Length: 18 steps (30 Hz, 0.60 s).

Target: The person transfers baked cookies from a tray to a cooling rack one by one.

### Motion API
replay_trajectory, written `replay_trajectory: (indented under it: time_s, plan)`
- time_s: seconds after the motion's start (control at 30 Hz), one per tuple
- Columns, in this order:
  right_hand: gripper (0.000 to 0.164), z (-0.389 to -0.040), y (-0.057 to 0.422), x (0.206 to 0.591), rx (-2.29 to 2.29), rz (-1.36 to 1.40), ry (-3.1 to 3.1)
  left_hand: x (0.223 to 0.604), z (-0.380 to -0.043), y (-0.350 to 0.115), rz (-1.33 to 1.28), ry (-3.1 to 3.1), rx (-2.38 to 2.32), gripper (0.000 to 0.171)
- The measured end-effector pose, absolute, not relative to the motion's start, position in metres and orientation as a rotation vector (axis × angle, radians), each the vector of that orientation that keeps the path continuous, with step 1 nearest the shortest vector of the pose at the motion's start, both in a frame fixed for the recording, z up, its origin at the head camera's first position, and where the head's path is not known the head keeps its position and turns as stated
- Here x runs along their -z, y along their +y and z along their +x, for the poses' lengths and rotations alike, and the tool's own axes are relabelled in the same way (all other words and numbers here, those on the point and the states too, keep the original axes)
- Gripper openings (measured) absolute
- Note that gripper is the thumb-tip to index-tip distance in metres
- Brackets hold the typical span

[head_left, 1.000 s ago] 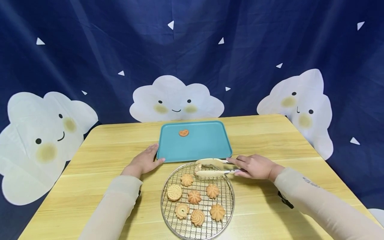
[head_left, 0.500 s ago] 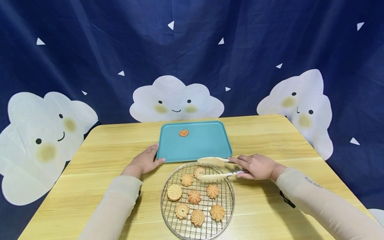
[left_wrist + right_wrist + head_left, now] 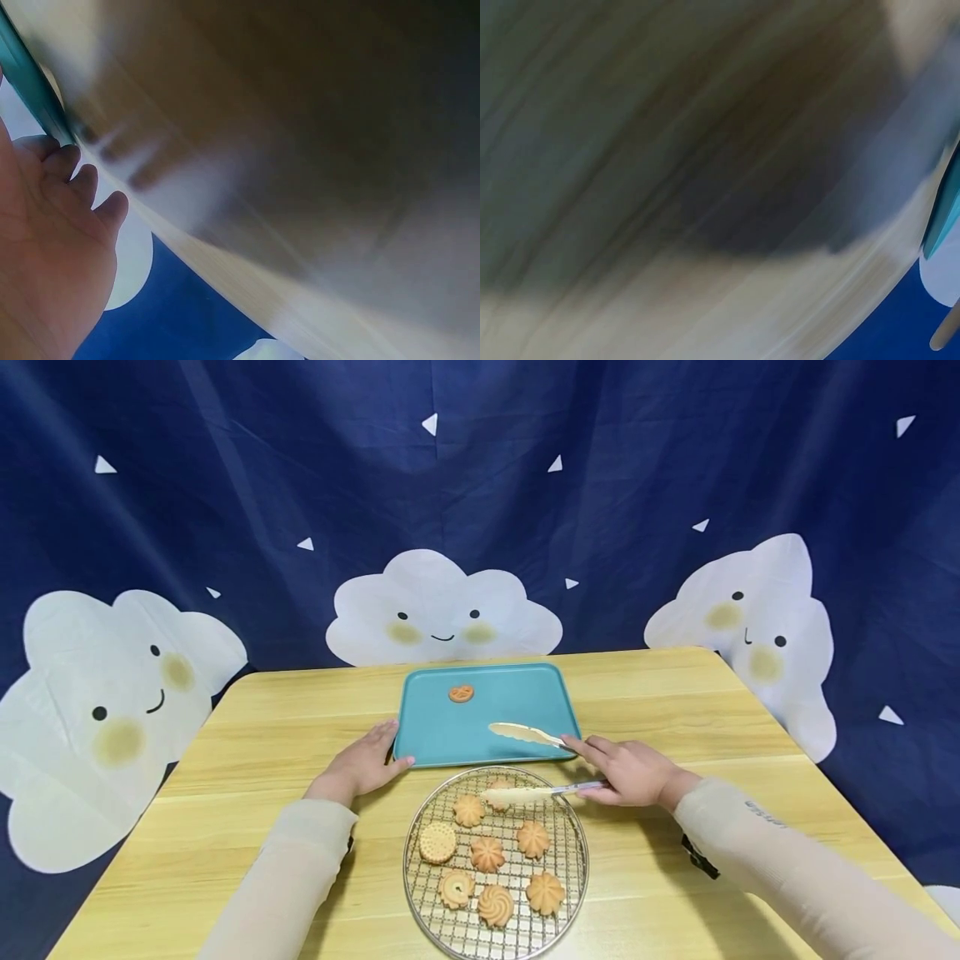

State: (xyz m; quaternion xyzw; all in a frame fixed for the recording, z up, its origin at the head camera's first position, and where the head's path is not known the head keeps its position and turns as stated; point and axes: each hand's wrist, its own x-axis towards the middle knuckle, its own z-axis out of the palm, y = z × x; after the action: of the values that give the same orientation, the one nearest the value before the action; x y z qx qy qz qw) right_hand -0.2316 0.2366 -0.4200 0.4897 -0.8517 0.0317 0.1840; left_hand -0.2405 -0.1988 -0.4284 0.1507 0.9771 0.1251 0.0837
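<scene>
In the head view my right hand (image 3: pixel 630 770) holds a pair of tongs (image 3: pixel 525 732) with cream-coloured tips, its arms spread wide. One arm lies over the front of the blue tray (image 3: pixel 517 693); the other partly covers a ring-shaped cookie (image 3: pixel 498 783) at the far side of the round wire rack (image 3: pixel 408 877). Several other cookies, such as a flower-shaped one (image 3: pixel 487 854), lie on that rack. A pretzel-like cookie (image 3: pixel 461 693) sits on the tray. My left hand (image 3: pixel 363 764) rests at the tray's front left corner, fingers extended along its side, thumb by the front edge.
All of this stands on a wooden table (image 3: pixel 285 718). Behind it hangs a dark blue curtain (image 3: pixel 480 510) with white clouds. The tray's front edge comes close to the rack's far rim. The right wrist view is mostly blurred tabletop (image 3: pixel 705 300).
The tongs have opened from around the ring-shaped cookie, leaving it on the rack. Their far arm has swung away over the tray. My left hand stays at the tray corner.
</scene>
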Motion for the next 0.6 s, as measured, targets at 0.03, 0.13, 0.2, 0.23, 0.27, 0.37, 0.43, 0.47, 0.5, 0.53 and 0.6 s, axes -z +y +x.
replay_trajectory:
  time_s: [0.03, 0.13, 0.2, 0.23, 0.27, 0.37, 0.43, 0.47, 0.5, 0.53, 0.6]
  plan:
    - [0.078, -0.232, 0.235, 0.42, -0.096, 1.358, -2.432, 0.428, -0.241, -0.199, 0.45, 2.916, -0.373, 0.081]
    - [0.081, -0.232, 0.228, 0.419, -0.118, 1.292, -2.518, 0.429, -0.241, -0.198, 0.454, 2.918, -0.375, 0.082]
    - [0.083, -0.232, 0.223, 0.419, -0.143, 1.242, -2.567, 0.429, -0.241, -0.198, 0.455, 2.92, -0.376, 0.082]
    - [0.084, -0.233, 0.221, 0.419, -0.158, 1.218, -2.591, 0.429, -0.241, -0.199, 0.456, 2.92, -0.373, 0.082]
    - [0.085, -0.233, 0.218, 0.419, -0.17, 1.195, -2.612, 0.429, -0.241, -0.199, 0.453, 2.921, -0.374, 0.082]
    - [0.087, -0.237, 0.209, 0.42, -0.207, 1.122, -2.674, 0.43, -0.24, -0.2, 0.446, 2.919, -0.371, 0.082]
    - [0.089, -0.24, 0.202, 0.421, -0.219, 1.07, -2.718, 0.43, -0.24, -0.2, 0.44, 2.915, -0.369, 0.082]
    - [0.09, -0.241, 0.199, 0.42, -0.226, 1.042, -2.741, 0.43, -0.24, -0.2, 0.44, 2.913, -0.37, 0.082]
    - [0.09, -0.243, 0.196, 0.42, -0.236, 1.015, -2.767, 0.429, -0.24, -0.2, 0.439, 2.912, -0.37, 0.082]
    - [0.091, -0.244, 0.193, 0.419, -0.239, 0.987, -2.794, 0.429, -0.241, -0.199, 0.438, 2.91, -0.37, 0.082]
    - [0.093, -0.247, 0.186, 0.418, -0.25, 0.938, -2.848, 0.429, -0.241, -0.199, 0.436, 2.908, -0.37, 0.082]
